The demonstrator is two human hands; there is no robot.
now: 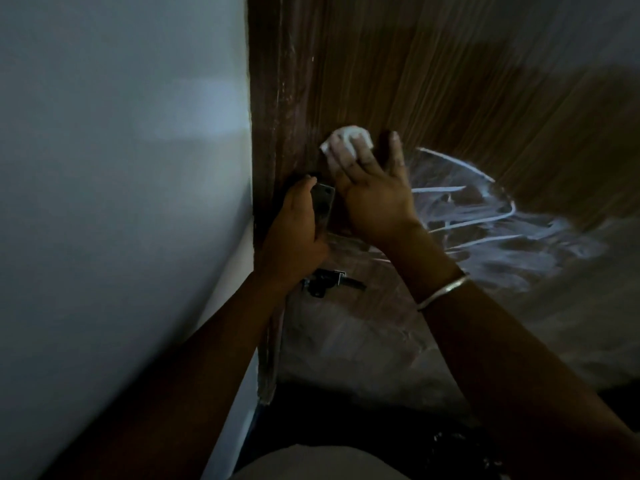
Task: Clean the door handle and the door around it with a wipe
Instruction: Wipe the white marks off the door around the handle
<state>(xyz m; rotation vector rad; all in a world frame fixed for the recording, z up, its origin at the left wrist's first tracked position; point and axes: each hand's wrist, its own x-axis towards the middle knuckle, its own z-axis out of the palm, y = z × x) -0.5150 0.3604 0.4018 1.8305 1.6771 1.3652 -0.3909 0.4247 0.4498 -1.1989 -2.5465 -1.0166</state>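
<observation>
The right hand [374, 199] presses a white wipe [346, 142] flat against the wooden door [450, 81], its grip grasping the wipe. The left hand [294, 230] is clenched around the door handle [322, 206].

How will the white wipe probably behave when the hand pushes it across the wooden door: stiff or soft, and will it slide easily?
The white wipe looks soft and floppy: it is bunched under the fingers of the right hand. It probably weighs very little, since fingertips alone press it to the door. It likely slides easily; pale smears beside it suggest a wet surface.
</observation>
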